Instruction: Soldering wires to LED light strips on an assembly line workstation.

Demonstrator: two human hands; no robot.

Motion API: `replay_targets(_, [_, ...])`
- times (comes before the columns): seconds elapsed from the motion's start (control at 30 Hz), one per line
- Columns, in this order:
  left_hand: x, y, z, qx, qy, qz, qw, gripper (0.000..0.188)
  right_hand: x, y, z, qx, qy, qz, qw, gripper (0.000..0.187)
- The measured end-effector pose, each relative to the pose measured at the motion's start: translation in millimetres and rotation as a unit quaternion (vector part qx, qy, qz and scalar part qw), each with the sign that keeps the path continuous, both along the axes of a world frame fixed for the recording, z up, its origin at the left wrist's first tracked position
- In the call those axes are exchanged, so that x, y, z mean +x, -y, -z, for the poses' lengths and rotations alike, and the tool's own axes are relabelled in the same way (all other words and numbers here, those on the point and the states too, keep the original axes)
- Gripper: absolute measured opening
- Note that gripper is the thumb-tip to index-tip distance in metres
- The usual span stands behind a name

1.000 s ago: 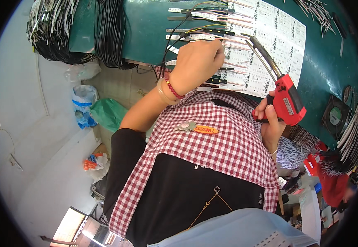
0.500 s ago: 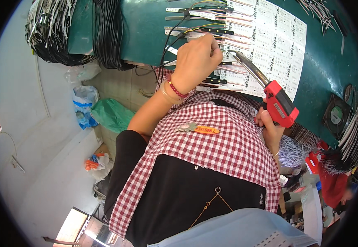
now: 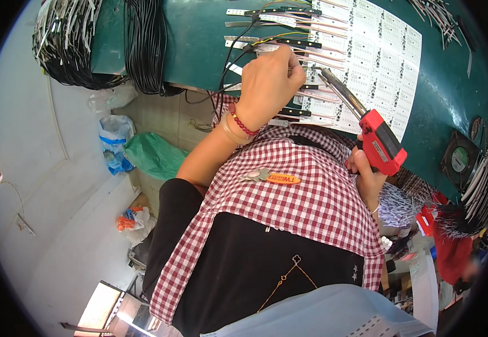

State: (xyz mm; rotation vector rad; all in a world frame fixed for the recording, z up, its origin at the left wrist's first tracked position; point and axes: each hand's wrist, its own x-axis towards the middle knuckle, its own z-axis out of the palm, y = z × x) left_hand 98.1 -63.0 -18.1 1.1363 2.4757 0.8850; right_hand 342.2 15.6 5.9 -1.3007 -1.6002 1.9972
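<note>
My right hand [image 3: 368, 175] grips a red and black soldering gun [image 3: 383, 143] by its handle. The gun's metal tip points up and left, close to the fingertips of my left hand [image 3: 272, 78]. Thumb and fingers of that left hand are pinched together over the strips; whatever they hold is hidden behind them. Beneath lies a white sheet of circuit boards [image 3: 376, 67], with thin wires along its left edge. Several black and white LED strips [image 3: 297, 42] join those wires. Black cables [image 3: 225, 70] hang beside my left hand.
The green table [image 3: 193, 39] carries bundles of black cable [image 3: 146, 45] and silver-ended wires [image 3: 67, 42] at the far left. A small fan [image 3: 458, 157] and more wires [image 3: 482, 180] are at the right. Bags, one a green bag [image 3: 153, 155], lie below the table's left side.
Both hands and the soldering gun keep almost the same pose. The boards and strips appear shifted very slightly to the right in the picture.
</note>
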Motion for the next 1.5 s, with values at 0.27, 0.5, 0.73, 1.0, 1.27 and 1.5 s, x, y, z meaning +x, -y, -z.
replay_targets(0.27, [-1, -1, 0, 0.007, 0.005, -0.003, 1.000, 0.010, -1, 1, -1, 0.020, 0.013, -0.013, 1.000, 0.023])
replay_targets(0.5, [1, -1, 5, 0.029, -0.007, -0.007, 1.000, 0.009, 0, 3, 2, 0.067, 0.037, -0.062, 0.995, 0.021])
replay_targets(0.73, [2, -1, 5, 0.040, -0.019, -0.010, 0.999, 0.009, 7, 7, 2, 0.054, 0.022, 0.000, 0.998, 0.035])
replay_targets(1.0, [3, 0, -4, 0.074, 0.029, -0.010, 0.997, 0.007, 19, 1, 12, 0.092, 0.024, -0.026, 0.995, 0.033])
replay_targets(1.27, [-4, -1, -5, -0.003, 0.030, 0.010, 1.000, 0.007, 11, 2, 10, 0.070, 0.036, -0.017, 0.997, 0.029])
replay_targets(1.5, [-7, -4, -7, -0.019, 0.022, 0.029, 0.999, 0.008, 7, -1, 3, 0.044, 0.039, -0.054, 0.997, 0.022])
